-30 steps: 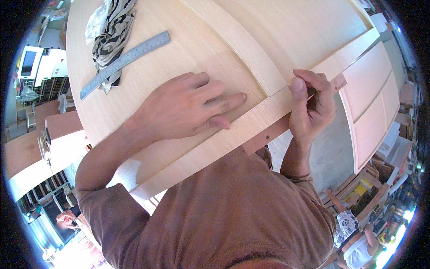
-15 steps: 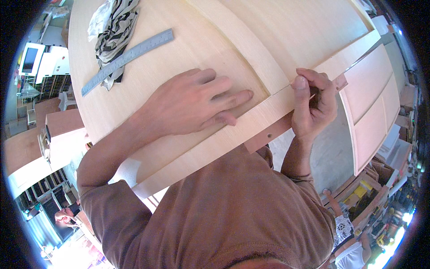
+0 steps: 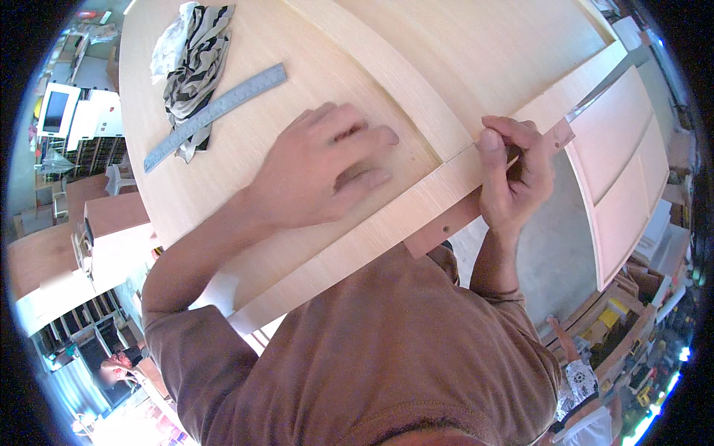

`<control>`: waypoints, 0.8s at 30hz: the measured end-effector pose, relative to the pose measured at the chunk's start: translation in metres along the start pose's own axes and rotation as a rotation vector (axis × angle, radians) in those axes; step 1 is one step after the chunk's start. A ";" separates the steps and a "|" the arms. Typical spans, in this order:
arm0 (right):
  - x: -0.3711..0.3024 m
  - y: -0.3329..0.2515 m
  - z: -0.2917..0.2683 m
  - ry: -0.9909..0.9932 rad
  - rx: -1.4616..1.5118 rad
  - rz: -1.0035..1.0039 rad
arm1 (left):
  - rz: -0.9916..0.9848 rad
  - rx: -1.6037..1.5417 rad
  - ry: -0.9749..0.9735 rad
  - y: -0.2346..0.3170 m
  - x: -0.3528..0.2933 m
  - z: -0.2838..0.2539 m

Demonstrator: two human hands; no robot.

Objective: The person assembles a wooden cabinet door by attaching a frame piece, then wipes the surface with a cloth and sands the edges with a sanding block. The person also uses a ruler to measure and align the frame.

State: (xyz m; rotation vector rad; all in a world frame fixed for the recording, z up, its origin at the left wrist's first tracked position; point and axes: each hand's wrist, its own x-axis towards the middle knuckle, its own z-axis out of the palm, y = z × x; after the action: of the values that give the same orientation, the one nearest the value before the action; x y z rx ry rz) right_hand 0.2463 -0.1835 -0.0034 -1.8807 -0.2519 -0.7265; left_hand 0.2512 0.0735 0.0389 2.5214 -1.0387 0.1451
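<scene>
A pale wooden panel (image 3: 264, 160) with a raised edge rail (image 3: 357, 241) and a curved strip (image 3: 401, 63) lies in front of me. Over the panel, just inside the rail, hovers my left hand (image 3: 320, 175), slightly blurred; its fingers are apart and bent, holding nothing. My right hand (image 3: 518, 175) is at the rail by the joint with the curved strip, thumb and forefinger pinched together. Something thin and light shows within its curled fingers, too small to name. A reddish-brown wooden piece (image 3: 446, 227) with a hole sits under the rail, partly hidden by that hand.
On the panel's far left, a steel ruler (image 3: 249, 88) lies across a striped rag (image 3: 195, 89), beside a white cloth (image 3: 171, 48). Another framed panel (image 3: 625, 178) stands at the right. One person (image 3: 584, 405) is at the lower right, another (image 3: 117, 366) at the far left.
My left hand has pulled back from the rail toward the left, its fingers more curled. The right hand keeps its pinch at the joint. The whole view has shifted slightly.
</scene>
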 end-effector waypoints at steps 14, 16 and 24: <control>-0.005 0.001 -0.004 -0.003 0.090 0.073 | -0.306 -0.127 0.072 0.012 0.027 0.016; -0.007 0.000 -0.004 -0.001 0.070 0.065 | -0.294 -0.121 0.074 0.016 0.025 0.014; -0.007 0.005 -0.006 -0.016 0.133 0.050 | -0.277 -0.148 0.079 0.013 0.023 0.018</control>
State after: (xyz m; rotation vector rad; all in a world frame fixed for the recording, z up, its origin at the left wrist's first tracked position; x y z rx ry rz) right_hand 0.2409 -0.1903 -0.0102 -1.7604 -0.2564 -0.6459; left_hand 0.2576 0.0426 0.0323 2.4719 -0.6373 0.0838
